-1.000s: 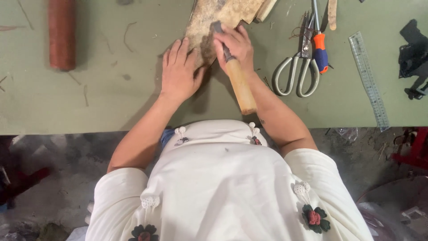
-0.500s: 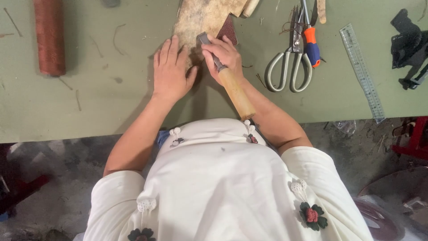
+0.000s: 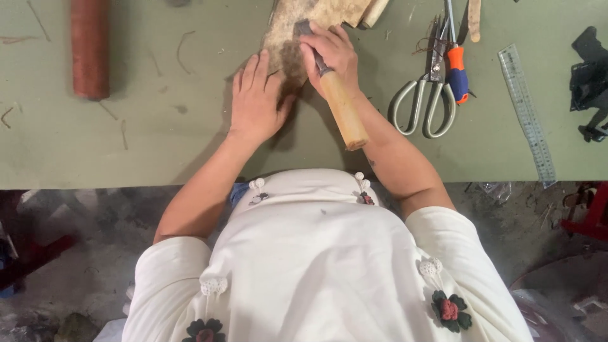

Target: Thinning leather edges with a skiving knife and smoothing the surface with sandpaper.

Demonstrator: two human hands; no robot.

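A worn tan sheet of leather-like material lies on the green table at the top middle. My left hand rests flat on its lower left part, fingers spread. My right hand grips a tool with a light wooden handle and a dark metal head pressed against the sheet. The handle slants down toward my body.
A reddish-brown roll lies at the far left. Large metal scissors, a screwdriver with an orange and blue handle, a clear ruler and black scraps lie to the right. Thin scraps dot the tabletop.
The view has shifted slightly. My right hand with the tool has moved a little up along the sheet; my left hand stays pressed flat beside it.
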